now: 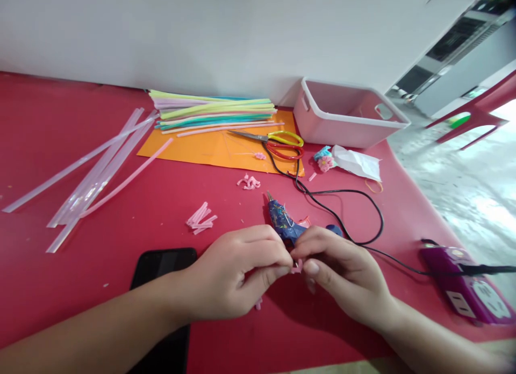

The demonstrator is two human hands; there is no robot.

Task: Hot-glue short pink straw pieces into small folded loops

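My left hand and my right hand meet fingertip to fingertip low in the middle of the red table. Both pinch a tiny pink straw piece between thumb and fingers. A second pink bit shows under my left hand. Just behind the fingers lies a blue glue gun, nozzle pointing away, its black cord looping right. A small heap of cut pink straw pieces lies to the left, and curled pink bits lie further back.
A black phone lies under my left forearm. Clear glue sticks lie at the left. Coloured straws, orange paper and scissors are at the back, beside a white basket. A purple power strip sits at the right.
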